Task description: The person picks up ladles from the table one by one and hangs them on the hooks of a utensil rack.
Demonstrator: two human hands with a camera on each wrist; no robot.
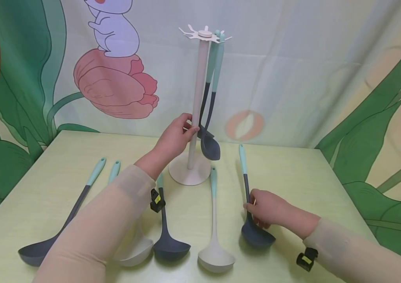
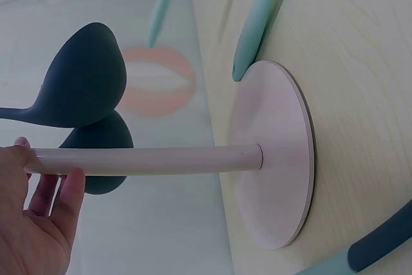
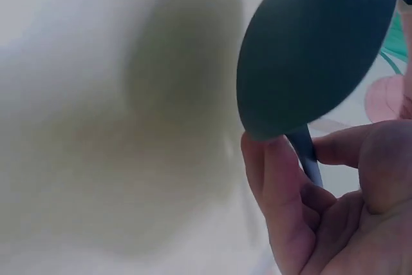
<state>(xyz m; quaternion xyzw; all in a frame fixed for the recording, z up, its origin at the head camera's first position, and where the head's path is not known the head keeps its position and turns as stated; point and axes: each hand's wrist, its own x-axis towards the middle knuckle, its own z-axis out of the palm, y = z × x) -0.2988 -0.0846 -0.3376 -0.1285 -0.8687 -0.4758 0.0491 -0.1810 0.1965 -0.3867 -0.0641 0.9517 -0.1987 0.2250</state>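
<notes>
From my remote seat, I see a dark ladle (image 1: pixel 78 201) with a mint handle at the lower left of the table (image 1: pixel 310 177). Next is a mint handle (image 1: pixel 114 171), then a pale ladle (image 1: pixel 136 251); the left sleeve (image 1: pixel 96 224) partly hides both, so I cannot tell whether they join. A second dark ladle (image 1: pixel 171 247) lies just right of them, bowl toward the bottom edge.

Above it, near the frame's centre, my left hand (image 1: pixel 173 137) has its fingers closed narrowly round the pole of the pink stand (image 1: pixel 190 173), which stands upright with a slight lean. Two dark-headed utensils (image 1: pixel 213 96) hang from its top on the right. Below lies a second pale ladle (image 1: pixel 216 257), its handle tip near the stand's base.

At right of centre, my right hand (image 1: pixel 267 206) pinches a third dark ladle (image 1: pixel 258 237) by the handle, just above the bowl.
</notes>
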